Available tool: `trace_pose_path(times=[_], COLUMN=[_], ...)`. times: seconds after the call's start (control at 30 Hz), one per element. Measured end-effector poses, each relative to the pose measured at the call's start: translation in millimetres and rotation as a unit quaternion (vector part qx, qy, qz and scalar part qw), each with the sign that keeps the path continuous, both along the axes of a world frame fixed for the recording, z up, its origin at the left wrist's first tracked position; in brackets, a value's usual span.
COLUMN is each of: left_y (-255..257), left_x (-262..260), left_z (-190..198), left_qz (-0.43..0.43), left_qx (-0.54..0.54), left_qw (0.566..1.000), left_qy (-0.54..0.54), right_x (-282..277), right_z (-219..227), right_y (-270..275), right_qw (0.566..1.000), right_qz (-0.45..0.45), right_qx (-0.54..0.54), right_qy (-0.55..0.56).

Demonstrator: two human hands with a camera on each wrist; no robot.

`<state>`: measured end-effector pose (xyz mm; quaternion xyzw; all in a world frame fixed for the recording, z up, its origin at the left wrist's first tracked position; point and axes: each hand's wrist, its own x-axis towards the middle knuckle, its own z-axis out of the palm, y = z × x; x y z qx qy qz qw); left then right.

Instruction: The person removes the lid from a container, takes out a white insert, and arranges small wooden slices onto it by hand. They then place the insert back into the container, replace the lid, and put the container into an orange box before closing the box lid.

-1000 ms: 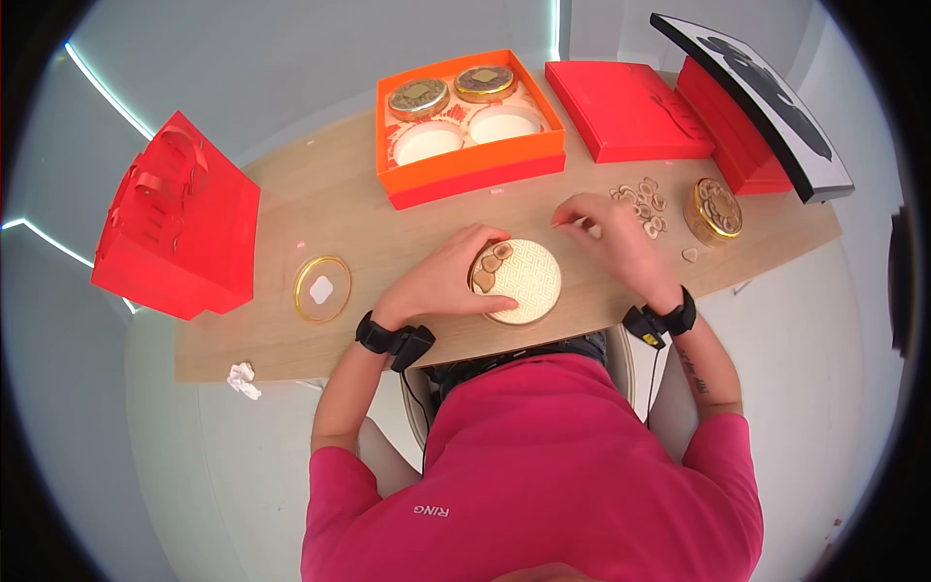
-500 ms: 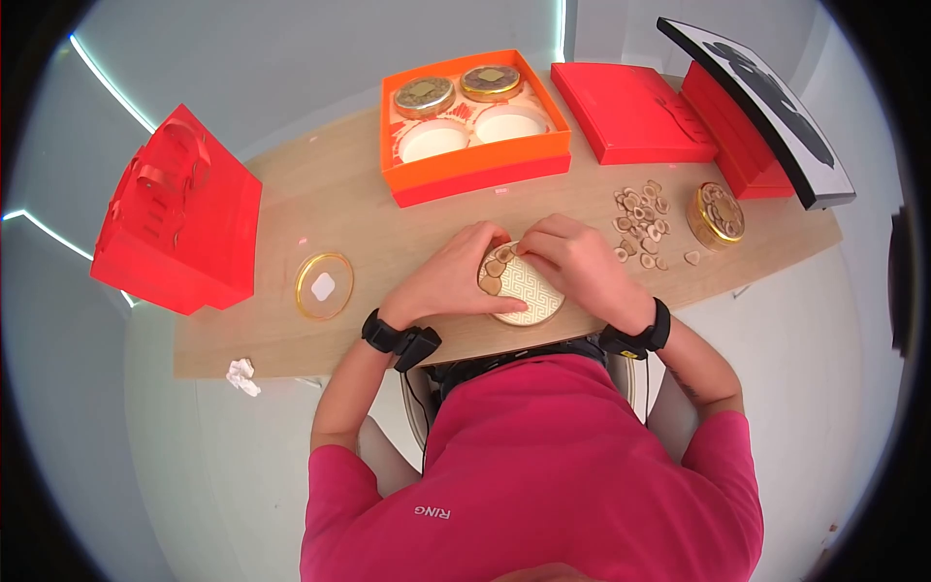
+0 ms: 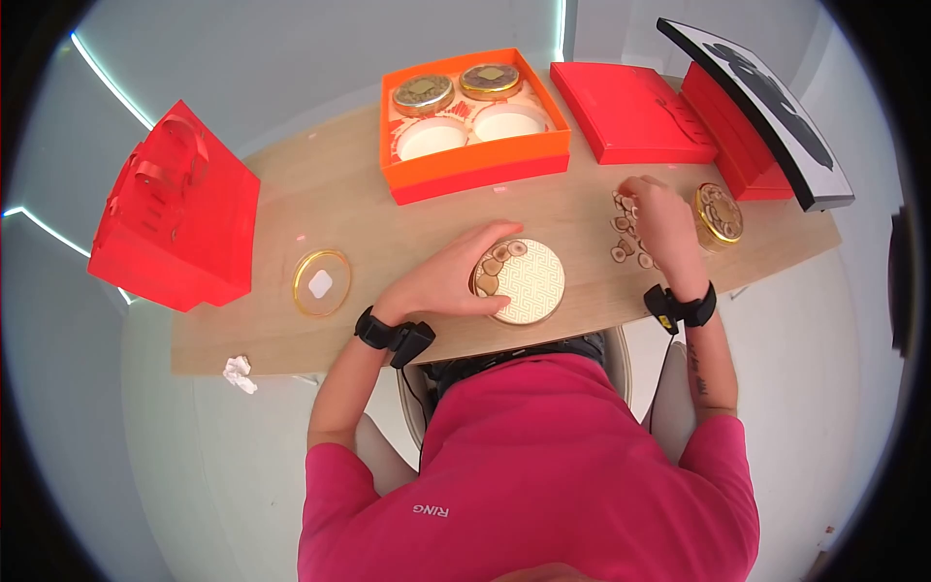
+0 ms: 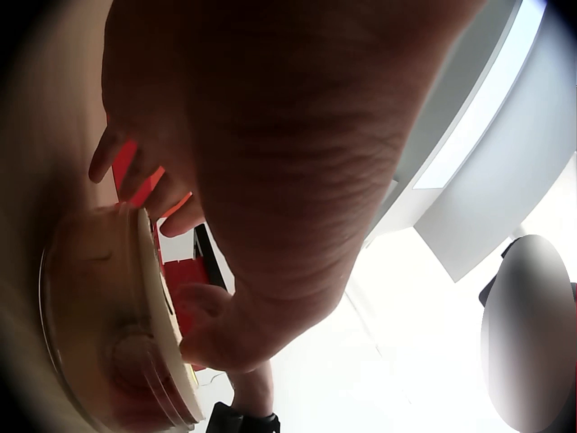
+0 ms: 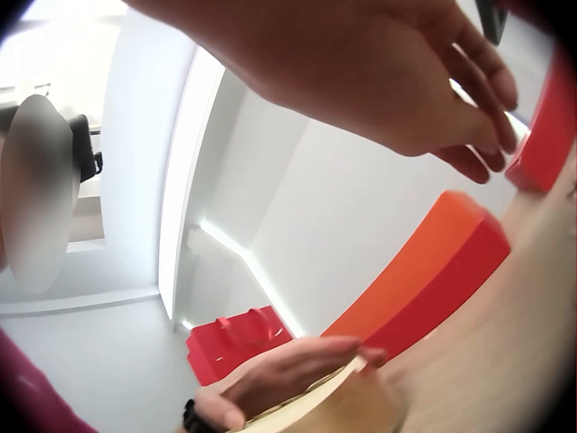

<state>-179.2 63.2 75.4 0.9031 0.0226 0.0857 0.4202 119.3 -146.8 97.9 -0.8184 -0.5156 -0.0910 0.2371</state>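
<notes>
A round clear-walled jar (image 4: pixel 99 298) with a cream, key-patterned top (image 3: pixel 533 281) stands before the person. Thin brown-edged slices (image 3: pixel 490 267) lie in a curved row along the left side of its top. My left hand (image 3: pixel 451 274) curves round the jar's left side, thumb over the top and fingers at the far rim. To the right, my right hand (image 3: pixel 664 228) reaches over a loose pile of similar slices (image 3: pixel 622 242), its fingers loosely bent. Nothing shows between those fingers in the right wrist view; the hand partly hides the pile.
A gold-rimmed lid (image 3: pixel 321 283) lies left. Behind stands an orange-red box (image 3: pixel 475 165) with two lidded jars (image 3: pixel 424 93) and two round recesses. A filled jar (image 3: pixel 719 217) is right, near red boxes (image 3: pixel 635 112) and a tilted panel (image 3: pixel 756 107). A red bag (image 3: pixel 179 218) stands left.
My right hand came in to the jar's far rim, then moved back right over the pile. The row on the jar now has another slice at its far end. My left hand stays at the jar.
</notes>
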Motion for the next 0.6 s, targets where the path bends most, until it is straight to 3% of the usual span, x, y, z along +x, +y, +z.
trace_pose_path(times=[0.13, 0.43, 0.6], left_y=[0.2, -0.1, -1.5], left_x=[1.2, 0.4, 0.7], left_z=[0.9, 3.1, 6.0], left_qz=[-0.010, 0.023, 0.036], left_qx=[-0.030, 0.003, 0.015], left_qw=[0.999, 1.000, 0.999], left_qy=[0.016, 0.019, 0.034], right_x=[36.3, 24.3, 26.9], right_z=[-13.2, -7.9, -13.6], right_y=[-16.3, -5.7, -2.9], right_qw=[0.994, 0.989, 0.991], right_qz=[-0.051, 0.001, 0.003], right_qx=[-0.099, -0.117, -0.099], right_qy=[-0.006, 0.094, 0.087])
